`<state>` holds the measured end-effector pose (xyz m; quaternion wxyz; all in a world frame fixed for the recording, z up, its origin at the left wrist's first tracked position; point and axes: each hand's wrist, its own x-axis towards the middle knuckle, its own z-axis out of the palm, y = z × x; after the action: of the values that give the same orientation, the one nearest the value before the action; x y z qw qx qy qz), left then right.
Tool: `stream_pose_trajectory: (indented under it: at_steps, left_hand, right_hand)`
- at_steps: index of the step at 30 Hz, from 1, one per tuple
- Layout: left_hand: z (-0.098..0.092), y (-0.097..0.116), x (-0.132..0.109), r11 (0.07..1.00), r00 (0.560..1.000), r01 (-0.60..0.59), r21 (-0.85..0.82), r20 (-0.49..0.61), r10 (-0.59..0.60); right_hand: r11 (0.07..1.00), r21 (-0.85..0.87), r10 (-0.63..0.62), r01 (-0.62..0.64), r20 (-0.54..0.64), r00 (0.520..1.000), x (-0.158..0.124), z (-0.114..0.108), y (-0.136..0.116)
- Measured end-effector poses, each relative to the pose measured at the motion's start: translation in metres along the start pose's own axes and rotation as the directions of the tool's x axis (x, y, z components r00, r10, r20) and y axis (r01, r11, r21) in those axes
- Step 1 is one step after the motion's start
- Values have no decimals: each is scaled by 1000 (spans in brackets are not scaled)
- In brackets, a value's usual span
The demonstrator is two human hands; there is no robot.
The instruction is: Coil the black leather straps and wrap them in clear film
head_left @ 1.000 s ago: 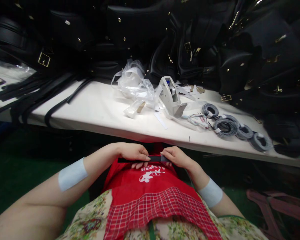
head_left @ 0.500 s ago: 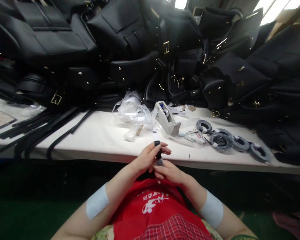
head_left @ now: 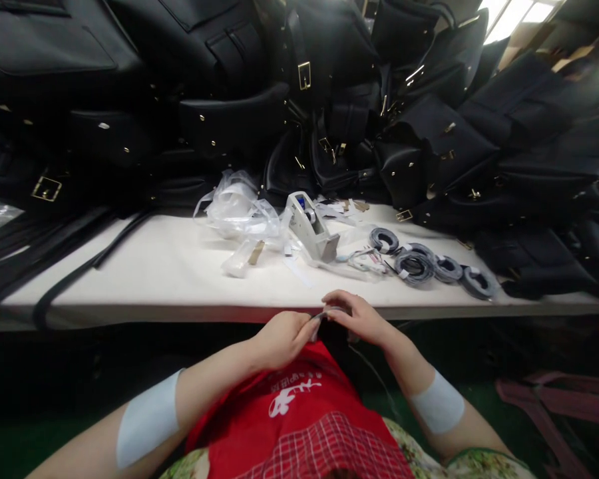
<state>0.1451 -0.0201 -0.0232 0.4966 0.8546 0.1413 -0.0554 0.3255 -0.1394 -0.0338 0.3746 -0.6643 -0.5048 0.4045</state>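
The left hand (head_left: 279, 338) and right hand (head_left: 359, 318) pinch a small dark strip (head_left: 321, 317) at the tabletop (head_left: 154, 279) edge. Beyond lie a tape dispenser (head_left: 309, 226), grey coils (head_left: 419, 263) and piled black bags (head_left: 229, 126).

A grey tape dispenser (head_left: 310, 226) stands on a white table (head_left: 144, 279). Just left of the dispenser lies crumpled clear plastic (head_left: 234, 206), and a small packet (head_left: 239, 261) lies in front of that. To the dispenser's right sits a row of grey cord coils (head_left: 416, 265), some touching. Behind the dispenser are scattered paper slips (head_left: 340, 207) and, further back, a high pile of black bags (head_left: 239, 126) with gold buckles. Far left of the dispenser, black straps (head_left: 72, 269) hang over the table edge.
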Motion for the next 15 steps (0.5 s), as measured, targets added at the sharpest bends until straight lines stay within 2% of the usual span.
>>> stream_pose_trajectory:
  at_steps: [1,2,4,6,8,10,12,13,15]
  left_hand:
    - [1,0,2,984,998,40,-176,50,-32]
    - [2,-1,3,935,993,87,-344,109,-52]
    - [3,-1,6,780,975,181,-599,215,-62]
    - [2,2,7,632,967,223,-742,251,-47]
    - [-1,6,10,527,976,195,-827,216,-22]
    - [-6,9,18,435,995,94,-896,91,-28]
    - [-10,7,29,408,987,-94,-908,-139,-81]
    - [-11,3,35,469,956,-193,-862,-274,-110]
    - [-9,-10,45,723,861,-296,-624,-503,-82]
  right_hand:
    - [985,-143,-111,93,-123,986,-4,4,-5]
    - [951,-262,-213,164,-173,961,-7,9,-10]
    - [898,-358,-315,255,-118,942,-12,20,-14]
    - [910,-316,-303,268,-64,951,-13,31,-9]
    - [955,-216,-231,204,-108,967,-8,42,3]
    - [990,-49,-137,132,-103,985,-3,55,12]
    - [984,168,-65,53,66,996,-3,69,12]
    - [963,270,-55,3,185,981,-7,74,8]
    - [892,441,-88,-96,379,921,-17,76,-5]
